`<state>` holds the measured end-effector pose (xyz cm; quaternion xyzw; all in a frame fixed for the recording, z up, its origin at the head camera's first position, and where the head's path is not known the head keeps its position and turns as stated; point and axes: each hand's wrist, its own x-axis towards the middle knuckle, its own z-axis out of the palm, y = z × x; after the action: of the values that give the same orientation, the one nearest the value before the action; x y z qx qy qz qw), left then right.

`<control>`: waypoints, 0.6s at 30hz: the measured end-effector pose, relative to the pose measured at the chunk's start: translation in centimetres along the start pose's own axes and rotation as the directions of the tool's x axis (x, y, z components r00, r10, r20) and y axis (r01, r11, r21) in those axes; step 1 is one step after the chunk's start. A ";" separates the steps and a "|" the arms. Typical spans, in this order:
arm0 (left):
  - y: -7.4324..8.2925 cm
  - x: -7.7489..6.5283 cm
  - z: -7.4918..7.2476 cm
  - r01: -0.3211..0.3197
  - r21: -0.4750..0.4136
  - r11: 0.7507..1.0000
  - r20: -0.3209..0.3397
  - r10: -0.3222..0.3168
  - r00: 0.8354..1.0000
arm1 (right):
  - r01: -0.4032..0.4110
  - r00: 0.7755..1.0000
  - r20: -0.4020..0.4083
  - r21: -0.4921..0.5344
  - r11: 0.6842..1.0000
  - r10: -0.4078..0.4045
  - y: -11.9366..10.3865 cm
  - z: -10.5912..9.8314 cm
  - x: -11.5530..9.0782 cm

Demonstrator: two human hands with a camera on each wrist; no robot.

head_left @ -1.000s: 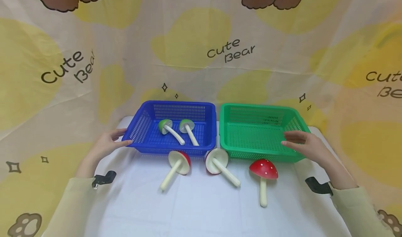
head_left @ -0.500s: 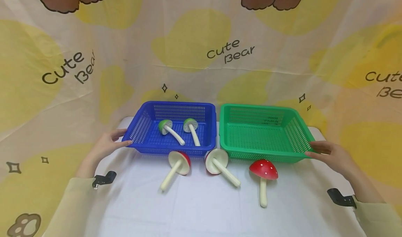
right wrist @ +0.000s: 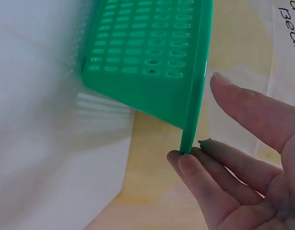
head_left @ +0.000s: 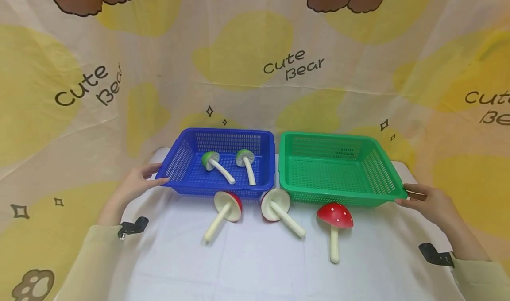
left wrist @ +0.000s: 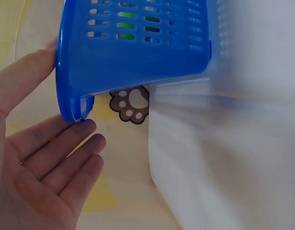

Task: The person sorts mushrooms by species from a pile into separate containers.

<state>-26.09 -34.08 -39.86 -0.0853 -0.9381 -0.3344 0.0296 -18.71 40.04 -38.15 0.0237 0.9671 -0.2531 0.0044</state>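
In the head view my left hand [head_left: 135,187] grips the left end of a blue plastic basket [head_left: 223,189], thumb at the rim and fingers beneath it. Two toy mushrooms with green caps, a left one [head_left: 215,161] and a right one [head_left: 247,161], lie inside. My right hand [head_left: 432,203] is at the right end of a green plastic basket [head_left: 330,196], which has nothing in it. From the right wrist view, fingertips [right wrist: 188,163] touch the lower end of the green rim [right wrist: 198,96], while the thumb [right wrist: 243,103] stands apart from it.
Three red-capped toy mushrooms lie before the baskets on the white tablecloth [head_left: 255,270]: a left one [head_left: 227,208], a middle one [head_left: 279,208] and a right one [head_left: 334,230]. A patterned curtain [head_left: 247,48] hangs behind. Both basket ends overhang the table.
My right hand has moved from over the green basket's right part outward to its right end. The right green-capped mushroom has rolled a little rightward. My left hand stays put.
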 end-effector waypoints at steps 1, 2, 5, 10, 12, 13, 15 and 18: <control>0.0 0.0 0.0 0.001 0.000 1.000 0.000 -0.001 1.000 | -0.007 1.000 0.002 -0.001 1.000 0.007 0.0 0.0 0.0; 0.0 0.0 0.0 0.000 0.001 1.000 0.000 0.000 1.000 | -0.016 1.000 0.003 -0.003 1.000 0.016 0.1 0.0 0.0; 0.0 0.1 0.1 -0.005 0.008 1.000 -0.001 0.005 1.000 | -0.027 1.000 0.004 -0.004 1.000 0.027 0.2 0.0 0.1; -0.1 0.1 0.0 -0.016 0.014 1.000 0.002 0.016 1.000 | -0.034 0.999 0.002 0.014 0.999 0.034 0.4 0.3 0.4; -0.1 0.0 0.0 -0.013 0.011 1.000 0.004 0.013 1.000 | -0.035 0.999 0.000 0.026 0.999 0.035 0.5 0.3 0.5; -0.1 0.0 0.0 -0.012 0.015 1.000 0.001 0.012 1.000 | -0.035 0.999 0.002 0.029 0.999 0.035 0.5 0.3 0.5; 0.0 0.0 0.0 -0.011 0.030 0.999 -0.013 0.011 1.000 | -0.032 0.999 0.000 0.031 0.999 0.032 0.6 0.3 0.5; 0.4 0.0 0.2 -0.025 0.068 0.997 -0.059 0.029 0.998 | -0.033 0.999 0.001 0.026 0.999 0.033 0.8 0.3 0.6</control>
<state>-26.03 -33.62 -39.76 -0.0869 -0.9462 -0.3049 0.0651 -19.24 40.62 -38.78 0.0396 0.9633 -0.2654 0.0084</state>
